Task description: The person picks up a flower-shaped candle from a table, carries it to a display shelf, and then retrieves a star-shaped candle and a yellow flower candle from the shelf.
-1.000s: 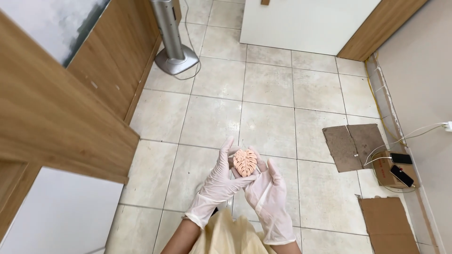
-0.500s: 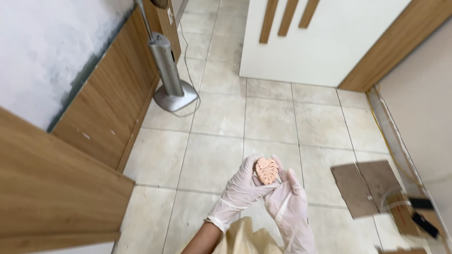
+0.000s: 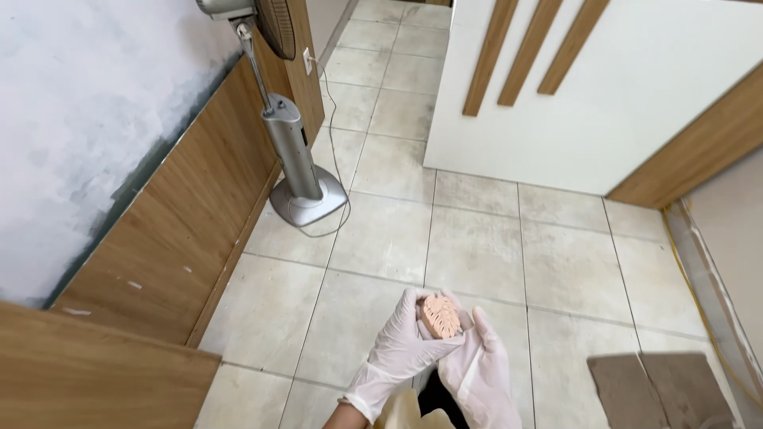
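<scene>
Both my hands wear white gloves and meet low in the middle of the head view, above the tiled floor. Between them is a small peach-coloured leaf-shaped piece (image 3: 441, 317) with raised veins. My left hand (image 3: 395, 354) wraps it from the left with fingers curled over its edge. My right hand (image 3: 480, 372) cups it from below and the right.
A grey standing fan (image 3: 296, 151) with its round base (image 3: 309, 202) and cord stands by the wood-panelled wall (image 3: 191, 230) at left. A white partition with wooden slats (image 3: 588, 87) is ahead. Flattened cardboard (image 3: 664, 389) lies on the beige tile floor (image 3: 477, 246) at lower right.
The view has tilted up and swung left, so the fan, wall and partition show more. My hands keep the leaf piece and sit lower and further right in frame.
</scene>
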